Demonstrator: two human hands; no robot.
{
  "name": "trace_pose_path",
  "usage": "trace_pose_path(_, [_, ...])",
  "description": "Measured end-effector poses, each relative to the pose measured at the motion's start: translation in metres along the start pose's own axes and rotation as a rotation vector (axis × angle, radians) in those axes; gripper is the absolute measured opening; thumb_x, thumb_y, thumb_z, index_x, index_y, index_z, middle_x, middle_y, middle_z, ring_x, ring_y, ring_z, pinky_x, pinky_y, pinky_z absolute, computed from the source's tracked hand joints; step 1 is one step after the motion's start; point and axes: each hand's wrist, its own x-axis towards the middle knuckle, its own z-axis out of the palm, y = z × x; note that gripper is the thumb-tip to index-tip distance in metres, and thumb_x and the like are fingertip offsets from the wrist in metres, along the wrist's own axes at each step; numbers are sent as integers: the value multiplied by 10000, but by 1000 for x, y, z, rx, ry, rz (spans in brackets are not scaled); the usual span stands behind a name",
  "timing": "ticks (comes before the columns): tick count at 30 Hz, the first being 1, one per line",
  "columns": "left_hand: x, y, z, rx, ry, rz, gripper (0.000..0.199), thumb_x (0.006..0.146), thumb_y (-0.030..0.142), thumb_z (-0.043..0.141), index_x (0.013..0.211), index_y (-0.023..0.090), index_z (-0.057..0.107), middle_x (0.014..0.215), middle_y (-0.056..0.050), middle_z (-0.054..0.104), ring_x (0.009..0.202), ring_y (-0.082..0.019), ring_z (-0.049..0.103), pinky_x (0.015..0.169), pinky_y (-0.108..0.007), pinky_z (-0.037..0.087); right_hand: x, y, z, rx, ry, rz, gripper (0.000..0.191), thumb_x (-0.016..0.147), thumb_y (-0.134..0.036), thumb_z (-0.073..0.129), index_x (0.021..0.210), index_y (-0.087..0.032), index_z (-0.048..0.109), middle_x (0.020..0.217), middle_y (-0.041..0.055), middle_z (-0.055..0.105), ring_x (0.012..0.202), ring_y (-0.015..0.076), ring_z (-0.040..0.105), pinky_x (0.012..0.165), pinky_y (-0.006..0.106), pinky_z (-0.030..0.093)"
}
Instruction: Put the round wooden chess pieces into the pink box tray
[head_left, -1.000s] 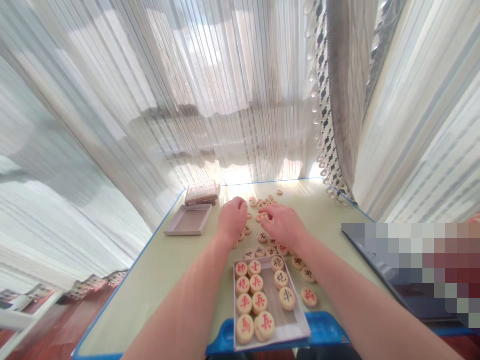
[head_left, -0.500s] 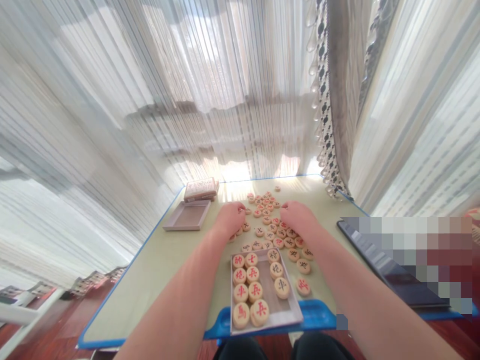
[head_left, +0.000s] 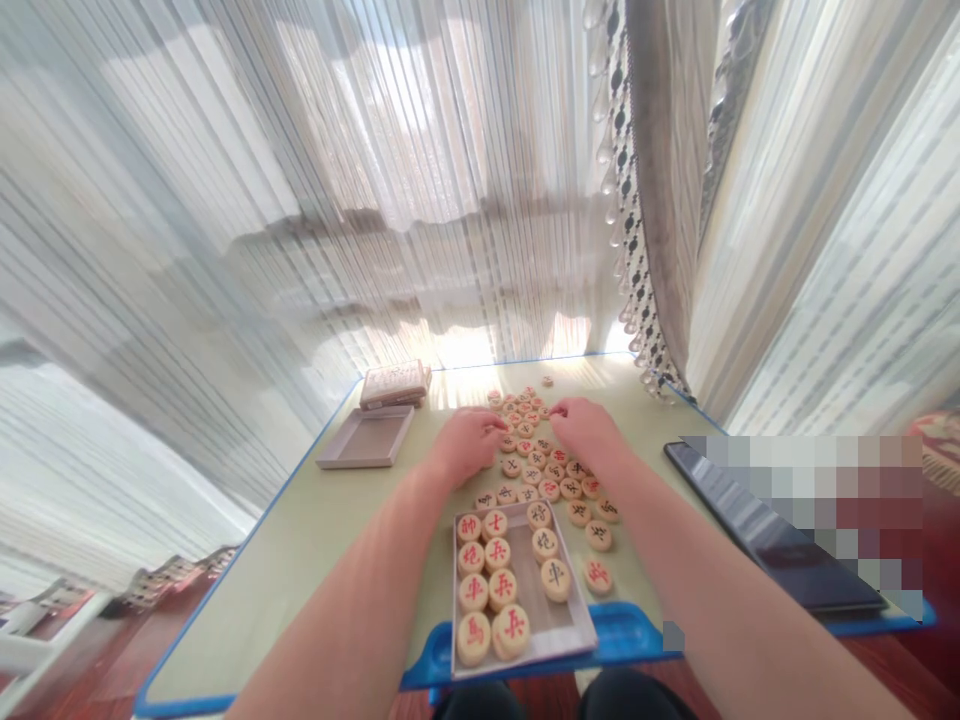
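Note:
My left hand (head_left: 469, 445) reaches over the left side of a loose group of Chinese chess pieces (head_left: 532, 475). Its fingers are stretched out, with their tips on or just above pieces. At the group's far right side is my right hand (head_left: 589, 428), its fingers bent together with the tips beside a piece; whatever is between them is hidden. Nearer me lies a shallow box (head_left: 534, 597). Red-marked pieces (head_left: 502, 590) fill rows along its left half, one tilted on another. Three black-marked pieces (head_left: 556, 580) lie along its right side.
An empty shallow box lid (head_left: 366, 440) lies at the back left, before a stacked box (head_left: 395, 384). A dark tablet-like device (head_left: 757, 530) rests at the right. The blue-edged table (head_left: 285, 600) meets sheer curtains (head_left: 420, 180) behind.
My left hand has moved right over the pieces, and its fingers have straightened. My right hand stays close to the same pieces. The whole view has shifted slightly.

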Motion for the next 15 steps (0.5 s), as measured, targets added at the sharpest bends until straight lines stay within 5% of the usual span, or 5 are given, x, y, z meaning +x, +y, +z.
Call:
trace_pose_path(8, [-2, 5, -2, -5, -75, -22, 268, 702, 206, 476, 762, 262, 731, 982, 11, 703, 944, -198, 615, 914, -282, 439, -4, -8, 3, 21, -193, -311, 249, 789, -240, 486, 882, -265, 715, 1021, 53, 649, 854, 195, 599, 756, 308, 438])
trace_pose_path(12, [-1, 0, -1, 24, -70, 23, 277, 713, 217, 468, 815, 239, 725, 958, -17, 704, 911, -209, 619, 876, -298, 454, -8, -11, 5, -27, -206, -297, 213, 794, -318, 503, 858, -257, 696, 999, 58, 647, 863, 219, 593, 723, 322, 429])
trace_pose_path(15, [0, -1, -2, 87, -55, 35, 294, 719, 211, 456, 852, 223, 719, 943, -35, 700, 914, -212, 616, 865, -294, 459, -9, -12, 5, -14, -207, -241, 346, 798, -480, 497, 1005, -251, 654, 985, 73, 654, 869, 233, 594, 692, 320, 423])
